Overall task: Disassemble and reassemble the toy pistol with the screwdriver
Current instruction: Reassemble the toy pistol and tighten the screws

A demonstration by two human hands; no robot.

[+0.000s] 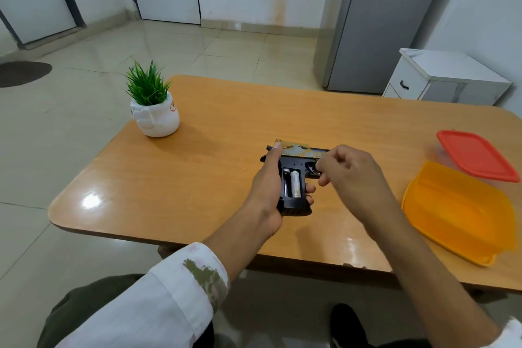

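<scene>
Wooden table (226, 127) fills the mid-scene. Tall grey cabinet (375, 22) stands on the floor beyond its far right corner, and a white drawer unit (440, 76) sits just right of that.

On the table, right edge: orange container (457, 215), open, near side. Red lid (477, 154) lies just beyond it, touching or overlapping its far rim. Far left corner: green plant in a white pot (154, 102), upright.

My left hand (267, 192) grips the toy pistol (293, 162) by its handle, at table centre and low over the surface. Thumb extended along the left of the frame to the slide, fingers wrapped round the right of the grip. The barrel points right and the slide carries a yellow pattern.

My right hand (347, 169) is at the trigger area with fingers curled and thumb and fingertips drawn together. Cannot tell whether they pinch a part or only touch it.

Grip panel is off, and two batteries (295, 183) lie exposed side by side in the handle.
</scene>
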